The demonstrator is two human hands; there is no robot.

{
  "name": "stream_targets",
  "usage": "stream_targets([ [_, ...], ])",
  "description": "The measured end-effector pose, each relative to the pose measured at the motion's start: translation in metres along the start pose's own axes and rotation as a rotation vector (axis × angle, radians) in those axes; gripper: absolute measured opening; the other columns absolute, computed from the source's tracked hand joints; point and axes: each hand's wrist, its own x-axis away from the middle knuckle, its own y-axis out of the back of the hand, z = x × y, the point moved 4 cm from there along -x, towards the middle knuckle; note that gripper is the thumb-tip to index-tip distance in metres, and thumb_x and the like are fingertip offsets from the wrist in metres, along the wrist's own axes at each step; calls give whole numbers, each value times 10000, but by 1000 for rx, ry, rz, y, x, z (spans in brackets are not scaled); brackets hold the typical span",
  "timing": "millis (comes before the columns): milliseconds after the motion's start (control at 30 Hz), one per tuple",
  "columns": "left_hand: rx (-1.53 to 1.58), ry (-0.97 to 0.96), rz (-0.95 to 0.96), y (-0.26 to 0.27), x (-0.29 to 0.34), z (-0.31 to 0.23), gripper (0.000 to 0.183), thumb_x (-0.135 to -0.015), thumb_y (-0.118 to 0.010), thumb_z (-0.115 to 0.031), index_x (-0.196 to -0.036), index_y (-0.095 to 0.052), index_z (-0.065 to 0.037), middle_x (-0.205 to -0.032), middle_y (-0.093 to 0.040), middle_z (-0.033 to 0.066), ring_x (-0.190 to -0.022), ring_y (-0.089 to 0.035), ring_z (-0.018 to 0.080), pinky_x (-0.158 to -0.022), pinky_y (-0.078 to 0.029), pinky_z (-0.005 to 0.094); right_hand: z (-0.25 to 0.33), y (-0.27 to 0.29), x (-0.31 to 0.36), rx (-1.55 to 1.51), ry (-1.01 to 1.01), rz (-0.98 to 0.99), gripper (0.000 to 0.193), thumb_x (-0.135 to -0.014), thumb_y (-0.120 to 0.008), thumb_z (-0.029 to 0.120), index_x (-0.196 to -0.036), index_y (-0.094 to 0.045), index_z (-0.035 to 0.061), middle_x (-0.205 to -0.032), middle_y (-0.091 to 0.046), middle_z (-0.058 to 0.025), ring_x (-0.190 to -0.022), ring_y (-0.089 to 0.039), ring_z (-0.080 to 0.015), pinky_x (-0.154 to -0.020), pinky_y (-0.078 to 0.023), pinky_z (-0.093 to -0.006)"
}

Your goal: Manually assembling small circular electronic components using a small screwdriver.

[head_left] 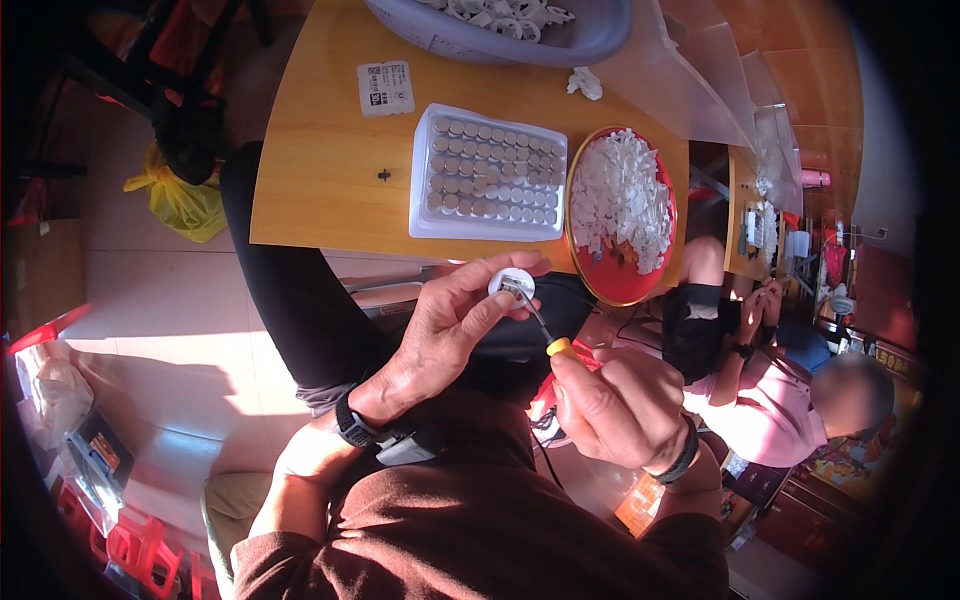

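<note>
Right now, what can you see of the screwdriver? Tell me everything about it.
The screwdriver has a slim, grey, metallic-looking shaft and a yellow front end to its handle. The right hand grips the handle, hiding the rest. The shaft slants up and leftward, its tip at the round white part held in the left hand; the tip's shape is too small to tell.

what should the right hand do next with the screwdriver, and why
Probably a light, careful press with the right hand on the screwdriver: its metal shaft reaches the round white piece, which the left hand pinches between thumb and fingers. Whether the tip is seated is too small to tell, so a gentle move seems wiser than a hard one.
</note>
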Motion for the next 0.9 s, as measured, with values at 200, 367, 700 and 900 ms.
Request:
stream_targets([
  [200, 152, 21, -64, 2, 1, -3, 315, -969, -465, -125, -1259, -491, -5, -1251, -540, 105, -977, -591, 131, -890, -467, 272, 2, -8, 11, 109, 74, -15, 305, -697, -629, -20, -999, -673, -6, -568, -370, 6, -467, -462, -137, -488, -487, -260],
  [367, 187, 31, -86, 2, 1, -3, 312, -967, -471, -126, -1255, -494, -8, -1260, -532, 110, -1003, -594, 152, -911, -467, 287, -3, -11, 20, 101, 64, -45, 307, -742, -616, 1, -1044, -672, 9, -568, -336, 5, -480, -465, -140, -535, -526, -282],
  [700, 193, 8, -207, 0, 0, -7, 256, -942, -453, -86, -1161, -547, 7, -1243, -545, 166, -971, -604, 173, -832, -498, 317, -7, -20, 29, 71, 63, -59, 313, -759, -619, -4, -1066, -673, 23, -570, -294, 10, -474, -443, -138, -590, -555, -315],
  [900, 244, -23, -218, 1, 0, -8, 237, -939, -453, -64, -1132, -565, 17, -1242, -541, 158, -978, -618, 200, -919, -488, 337, -8, -23, 32, 77, 87, -71, 333, -750, -633, -14, -1078, -668, 27, -573, -294, 10, -470, -433, -135, -599, -560, -322],
])
